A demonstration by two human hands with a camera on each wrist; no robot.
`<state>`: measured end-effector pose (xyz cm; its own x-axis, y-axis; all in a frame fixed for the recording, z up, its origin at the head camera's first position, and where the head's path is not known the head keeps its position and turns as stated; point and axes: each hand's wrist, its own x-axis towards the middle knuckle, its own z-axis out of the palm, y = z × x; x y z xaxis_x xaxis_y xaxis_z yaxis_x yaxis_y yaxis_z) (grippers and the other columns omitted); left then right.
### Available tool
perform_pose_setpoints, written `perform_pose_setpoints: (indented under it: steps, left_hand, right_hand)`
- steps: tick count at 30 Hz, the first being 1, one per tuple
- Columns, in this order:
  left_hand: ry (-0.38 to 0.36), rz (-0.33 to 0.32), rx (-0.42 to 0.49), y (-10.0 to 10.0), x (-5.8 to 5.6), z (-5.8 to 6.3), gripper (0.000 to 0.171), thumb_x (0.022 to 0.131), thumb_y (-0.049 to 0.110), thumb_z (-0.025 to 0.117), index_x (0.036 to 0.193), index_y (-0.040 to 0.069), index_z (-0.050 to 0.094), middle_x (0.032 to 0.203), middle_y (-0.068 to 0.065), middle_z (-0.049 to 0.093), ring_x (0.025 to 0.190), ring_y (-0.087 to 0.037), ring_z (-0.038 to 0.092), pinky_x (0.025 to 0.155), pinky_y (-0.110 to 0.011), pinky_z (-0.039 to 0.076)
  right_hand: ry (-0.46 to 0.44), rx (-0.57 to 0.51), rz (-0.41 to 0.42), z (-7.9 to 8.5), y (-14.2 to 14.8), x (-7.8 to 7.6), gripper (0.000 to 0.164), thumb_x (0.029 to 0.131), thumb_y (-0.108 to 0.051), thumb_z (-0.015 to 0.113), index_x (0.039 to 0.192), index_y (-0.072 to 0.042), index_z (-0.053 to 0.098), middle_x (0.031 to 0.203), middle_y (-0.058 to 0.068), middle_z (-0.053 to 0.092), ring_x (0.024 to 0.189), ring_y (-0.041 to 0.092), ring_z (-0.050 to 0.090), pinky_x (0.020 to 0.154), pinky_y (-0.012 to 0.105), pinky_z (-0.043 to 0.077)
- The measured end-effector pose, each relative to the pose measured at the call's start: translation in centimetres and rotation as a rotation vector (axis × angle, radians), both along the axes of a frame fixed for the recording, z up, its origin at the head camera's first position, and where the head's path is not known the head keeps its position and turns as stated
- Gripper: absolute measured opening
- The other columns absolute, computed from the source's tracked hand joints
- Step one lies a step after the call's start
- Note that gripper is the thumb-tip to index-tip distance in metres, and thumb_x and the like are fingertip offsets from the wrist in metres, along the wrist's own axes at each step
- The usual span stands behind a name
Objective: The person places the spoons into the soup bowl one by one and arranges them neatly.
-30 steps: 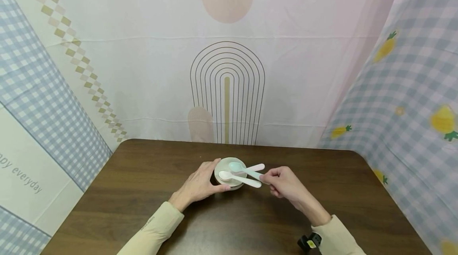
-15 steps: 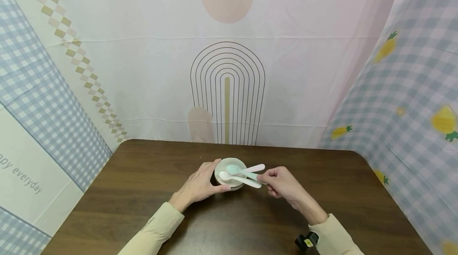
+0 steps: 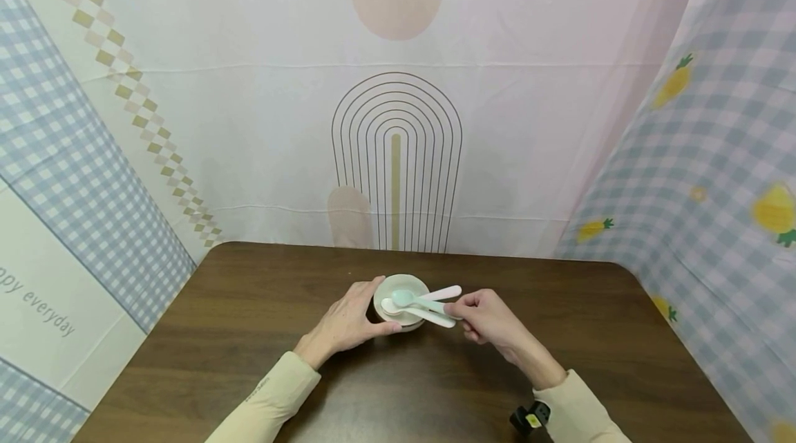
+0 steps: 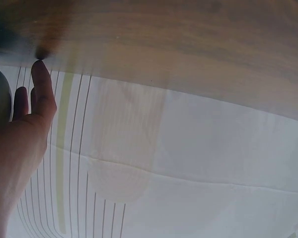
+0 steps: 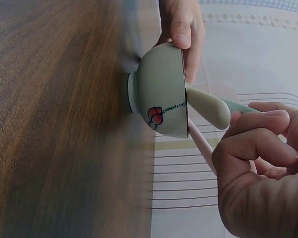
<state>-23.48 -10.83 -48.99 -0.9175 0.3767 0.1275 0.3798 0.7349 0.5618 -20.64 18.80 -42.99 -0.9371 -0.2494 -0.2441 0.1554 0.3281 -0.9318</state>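
Note:
A small pale bowl (image 3: 405,280) stands on the wooden table, a red motif on its side in the right wrist view. My left hand (image 3: 349,318) holds it from the left, thumb at the near rim and fingers round the far side. Between thumb and fingertips, my right hand (image 3: 494,324) pinches the handle of a mint-green spoon (image 3: 403,298), its head over the bowl's middle. A white spoon (image 3: 435,318) and a pink-handled spoon (image 3: 446,292) lean in the bowl, handles jutting out rightward over the rim. The mint spoon crosses above both and hides part of them.
The brown table (image 3: 373,388) ends at a white patterned cloth backdrop (image 3: 280,153) just behind the bowl. Checked cloth hangs on the left and right sides. A black device (image 3: 530,419) is worn at the right wrist.
My right hand has shifted slightly left, carrying the mint spoon's head farther over the bowl and lower, now overlapping the white spoon's head. The left hand and bowl have stayed put.

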Motion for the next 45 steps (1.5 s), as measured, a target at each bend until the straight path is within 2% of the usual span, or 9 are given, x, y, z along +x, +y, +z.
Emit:
perform_pose_setpoints:
  steps: [8,14,20,25,45]
  left_hand:
    - [-0.007,-0.003,0.011,0.0,-0.1,0.0,0.102,0.086,0.063,0.086,0.166,0.015,0.045,0.157,-0.013,0.059,0.149,-0.032,0.054,0.113,-0.061,0.053]
    - [0.010,-0.009,0.009,-0.1,-0.1,-0.1,0.103,0.086,0.063,0.086,0.165,0.012,0.045,0.157,-0.015,0.059,0.148,-0.032,0.055,0.111,-0.061,0.054]
    - [0.004,-0.009,0.010,0.0,-0.1,-0.1,0.102,0.086,0.063,0.086,0.166,0.013,0.045,0.158,-0.014,0.059,0.149,-0.032,0.054,0.112,-0.061,0.053]
    - [-0.002,-0.003,0.020,0.0,0.0,0.0,0.102,0.086,0.063,0.086,0.166,0.014,0.045,0.158,-0.013,0.059,0.150,-0.032,0.053,0.113,-0.061,0.053]
    - [0.000,0.009,0.000,0.0,-0.1,-0.1,0.104,0.086,0.065,0.085,0.166,0.011,0.044,0.159,-0.016,0.058,0.149,-0.033,0.054,0.113,-0.061,0.053]
  right_hand:
    - [0.003,0.013,0.010,0.0,-0.3,-0.3,0.036,0.102,-0.024,0.073,0.074,-0.005,0.060,0.059,-0.005,0.048,0.051,0.007,0.042,0.047,0.020,0.029]
    - [0.000,0.020,0.019,-0.3,-0.4,-0.5,0.035,0.102,-0.024,0.073,0.073,-0.008,0.061,0.058,-0.006,0.048,0.050,0.007,0.041,0.047,0.020,0.028]
    - [-0.004,0.002,0.018,-0.3,-0.6,-0.7,0.028,0.101,-0.022,0.073,0.081,-0.002,0.070,0.059,-0.007,0.041,0.052,0.007,0.033,0.048,0.021,0.025]
    - [-0.010,-0.011,0.017,-0.3,-0.7,-0.9,0.027,0.102,-0.021,0.073,0.083,0.000,0.071,0.059,-0.008,0.036,0.052,0.007,0.029,0.048,0.021,0.023]
    - [-0.015,0.044,-0.095,-0.4,-1.2,-0.9,0.026,0.103,-0.020,0.073,0.091,0.002,0.077,0.061,-0.005,0.043,0.055,0.010,0.034,0.051,0.022,0.028]
